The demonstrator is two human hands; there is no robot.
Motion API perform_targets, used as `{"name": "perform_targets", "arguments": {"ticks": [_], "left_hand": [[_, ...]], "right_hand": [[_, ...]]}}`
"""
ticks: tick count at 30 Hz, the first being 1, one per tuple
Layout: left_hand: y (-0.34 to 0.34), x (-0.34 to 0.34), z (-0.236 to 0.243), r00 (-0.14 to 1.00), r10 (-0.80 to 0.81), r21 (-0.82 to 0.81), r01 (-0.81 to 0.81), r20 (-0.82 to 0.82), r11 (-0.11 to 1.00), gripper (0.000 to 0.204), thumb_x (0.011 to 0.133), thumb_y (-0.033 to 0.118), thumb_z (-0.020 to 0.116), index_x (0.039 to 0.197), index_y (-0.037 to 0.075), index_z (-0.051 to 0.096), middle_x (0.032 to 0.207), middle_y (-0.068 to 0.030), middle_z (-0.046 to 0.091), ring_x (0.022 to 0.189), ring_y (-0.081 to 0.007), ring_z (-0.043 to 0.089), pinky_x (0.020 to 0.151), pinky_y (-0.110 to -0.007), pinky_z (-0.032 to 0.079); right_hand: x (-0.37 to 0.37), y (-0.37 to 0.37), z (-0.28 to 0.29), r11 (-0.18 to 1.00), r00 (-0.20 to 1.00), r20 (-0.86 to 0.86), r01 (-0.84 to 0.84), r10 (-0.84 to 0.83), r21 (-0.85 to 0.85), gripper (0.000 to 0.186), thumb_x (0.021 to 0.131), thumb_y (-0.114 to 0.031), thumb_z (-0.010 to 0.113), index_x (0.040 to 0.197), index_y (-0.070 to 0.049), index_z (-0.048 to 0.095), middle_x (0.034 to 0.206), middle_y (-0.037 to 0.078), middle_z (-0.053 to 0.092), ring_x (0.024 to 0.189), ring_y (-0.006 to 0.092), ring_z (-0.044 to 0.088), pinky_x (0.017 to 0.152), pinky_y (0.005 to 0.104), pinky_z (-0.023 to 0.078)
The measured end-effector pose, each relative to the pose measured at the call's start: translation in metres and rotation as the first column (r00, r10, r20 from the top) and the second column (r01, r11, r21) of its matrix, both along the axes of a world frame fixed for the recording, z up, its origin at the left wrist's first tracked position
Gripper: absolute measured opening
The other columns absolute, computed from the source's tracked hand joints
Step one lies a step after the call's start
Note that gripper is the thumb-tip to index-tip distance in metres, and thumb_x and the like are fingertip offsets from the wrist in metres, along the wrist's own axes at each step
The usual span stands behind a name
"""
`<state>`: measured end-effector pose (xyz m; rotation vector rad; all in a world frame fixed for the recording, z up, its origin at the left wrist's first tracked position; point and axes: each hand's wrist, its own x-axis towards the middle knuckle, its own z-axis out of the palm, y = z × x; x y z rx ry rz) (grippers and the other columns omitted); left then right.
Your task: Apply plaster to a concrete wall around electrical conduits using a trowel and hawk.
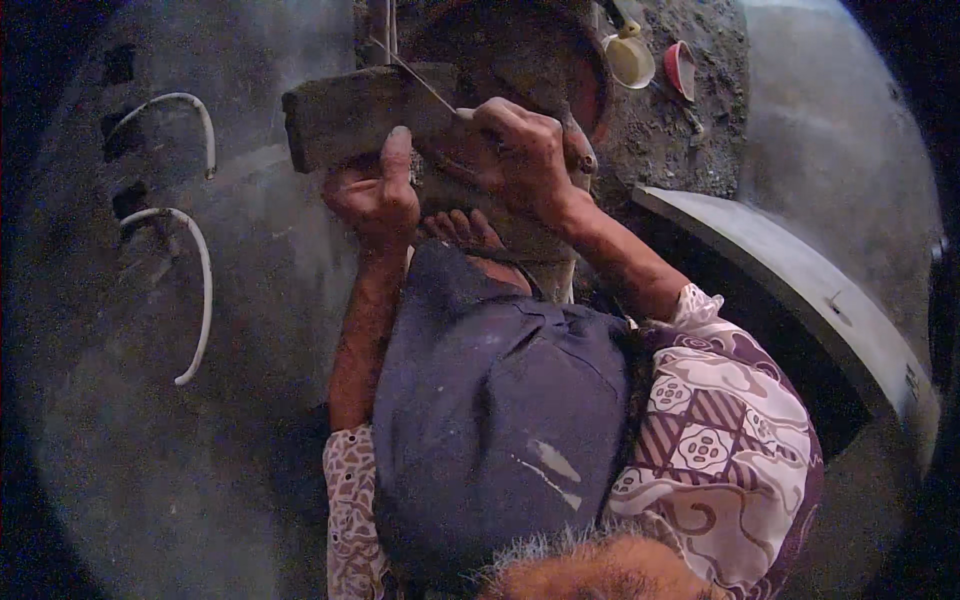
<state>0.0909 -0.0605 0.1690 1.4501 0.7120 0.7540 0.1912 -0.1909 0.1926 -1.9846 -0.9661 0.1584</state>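
A: In the head view, where do we find the block (350, 115)?

B: We see it just beyond the left hand (375, 203), at the upper part of the view. Its long axis goes roughly from left to right, with the right end a little farther from the person.

A: And how are the fingers there?

B: The left hand is closed on the block near its lower edge. The thumb (398, 152) lies upright against it; the other fingers are bent, and we cannot see all of them.

A: What does the right hand (525, 150) have?

B: Its fingers pinch one end of a thin rod (414, 77). From this pinch the rod points away and to the left, so it crosses the block's axis on a slant, over the right part. Whether it touches the block, we cannot tell.

A: So which hand is nearer to the block?

B: The left, since it touches it. The right is just beside the right end.

A: What else is around?

B: We notice toes (464, 228) below the block, and a pale cup (628, 62) and a red cup (680, 70) beyond the right hand.
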Motion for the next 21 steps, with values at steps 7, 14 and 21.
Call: {"name": "perform_targets", "arguments": {"ticks": [7,14,21], "left_hand": [[0.007,0.011,0.015,0.963,0.247,-0.565,-0.144,0.109,0.812,0.022,0.081,0.003,0.062,0.101,-0.005,0.058,0.103,-0.0117,0.062,0.086,-0.0224,0.063,0.072,-0.036,0.057],[0.015,0.011,0.022,0.93,0.365,-0.761,-0.203,0.047,0.616,0.023,0.079,-0.002,0.06,0.101,-0.004,0.055,0.104,-0.0147,0.059,0.089,-0.0284,0.063,0.071,-0.043,0.061],[0.004,0.012,0.027,0.953,0.295,-0.601,-0.198,0.065,0.774,0.024,0.078,0.0,0.063,0.101,-0.003,0.057,0.101,-0.0133,0.06,0.085,-0.0259,0.064,0.064,-0.038,0.061]], "right_hand": [[-0.001,-0.003,0.015,0.993,0.991,0.113,0.083,-0.074,-0.081,0.007,0.078,-0.005,0.064,0.083,-0.001,0.061,0.079,0.015,0.062,0.064,0.03,0.062,0.057,0.0369,0.049],[-0.019,0.0,0.015,0.993,0.993,0.027,-0.117,0.118,-0.037,0.017,0.073,0.0,0.067,0.089,-0.002,0.062,0.078,0.013,0.06,0.065,0.0308,0.061,0.058,0.0371,0.05],[0.008,-0.014,-0.002,0.997,0.998,0.06,-0.024,0.029,-0.079,0.018,0.071,0.0,0.068,0.087,-0.002,0.06,0.077,0.014,0.058,0.068,0.0329,0.06,0.059,0.0385,0.049]]}}
